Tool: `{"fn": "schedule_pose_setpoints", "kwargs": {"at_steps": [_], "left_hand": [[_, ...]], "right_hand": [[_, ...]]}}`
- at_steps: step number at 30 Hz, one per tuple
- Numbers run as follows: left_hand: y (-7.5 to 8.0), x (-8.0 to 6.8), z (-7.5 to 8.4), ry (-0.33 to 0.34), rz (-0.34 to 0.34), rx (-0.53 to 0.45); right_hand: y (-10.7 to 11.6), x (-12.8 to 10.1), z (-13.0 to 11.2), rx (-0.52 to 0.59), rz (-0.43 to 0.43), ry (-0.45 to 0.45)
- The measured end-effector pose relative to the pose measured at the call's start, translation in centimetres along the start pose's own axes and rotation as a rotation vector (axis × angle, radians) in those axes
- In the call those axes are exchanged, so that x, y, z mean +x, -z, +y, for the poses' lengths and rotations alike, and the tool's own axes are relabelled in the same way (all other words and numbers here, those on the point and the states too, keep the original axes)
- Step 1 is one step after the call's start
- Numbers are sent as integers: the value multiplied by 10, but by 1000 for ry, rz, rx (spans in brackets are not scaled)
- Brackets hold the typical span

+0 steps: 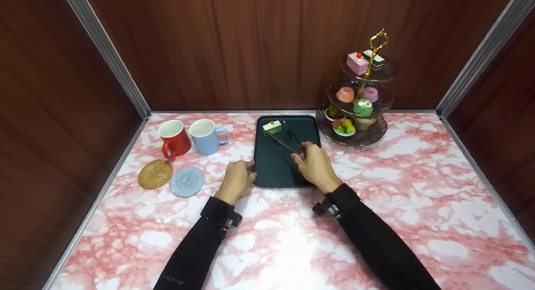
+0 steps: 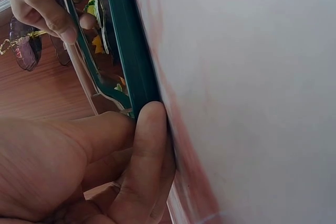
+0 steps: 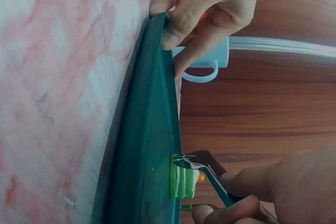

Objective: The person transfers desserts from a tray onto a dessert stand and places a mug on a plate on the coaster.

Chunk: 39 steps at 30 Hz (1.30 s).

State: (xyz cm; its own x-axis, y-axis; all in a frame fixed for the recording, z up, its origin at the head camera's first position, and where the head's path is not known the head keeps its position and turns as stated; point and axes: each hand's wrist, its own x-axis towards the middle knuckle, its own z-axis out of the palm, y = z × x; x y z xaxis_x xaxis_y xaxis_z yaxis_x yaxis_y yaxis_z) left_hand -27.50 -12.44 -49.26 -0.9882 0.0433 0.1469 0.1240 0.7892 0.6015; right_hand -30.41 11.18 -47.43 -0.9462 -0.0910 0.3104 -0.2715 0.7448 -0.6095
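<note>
My left hand (image 1: 239, 177) pinches the left rim of a dark green tray (image 1: 271, 173), thumb at the top edge and fingers along the outer side. In my right hand (image 1: 317, 164) is a pair of metal serving tongs (image 1: 285, 145), held over the tray with its two arms spread. A green-and-white layered cake slice (image 1: 272, 127) with an orange topping sits near the tray's far left corner. The tongs' tips lie on either side of it; the right wrist view shows a fork-like tip (image 3: 184, 157) by the cake's edge. Whether both tips touch it I cannot tell.
A three-tier stand (image 1: 368, 135) of cakes and tarts stands right of the tray's far end. To the left are a red mug (image 1: 177, 141), a light blue mug (image 1: 205, 139), a woven brown coaster (image 1: 155, 174) and a grey-blue coaster (image 1: 187, 181). Wood-grain panels enclose the table.
</note>
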Motion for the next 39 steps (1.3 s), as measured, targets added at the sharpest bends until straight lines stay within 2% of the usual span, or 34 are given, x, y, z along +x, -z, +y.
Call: {"fn": "schedule_pose_setpoints", "kwargs": {"at_steps": [6,14,22,39], "left_hand": [[0,-1,1,-15,0,18],[-2,0,0,-13,0,41],[-3,0,0,-11,7,-2],[-2,1,-2,-45,25,20]], "right_hand": [[-5,2,0,-10,9,20],[-12,6,-3,5,13,-10],[-18,10,-2,-26,47,-15],[-12,9,3,-13,85,21]]}}
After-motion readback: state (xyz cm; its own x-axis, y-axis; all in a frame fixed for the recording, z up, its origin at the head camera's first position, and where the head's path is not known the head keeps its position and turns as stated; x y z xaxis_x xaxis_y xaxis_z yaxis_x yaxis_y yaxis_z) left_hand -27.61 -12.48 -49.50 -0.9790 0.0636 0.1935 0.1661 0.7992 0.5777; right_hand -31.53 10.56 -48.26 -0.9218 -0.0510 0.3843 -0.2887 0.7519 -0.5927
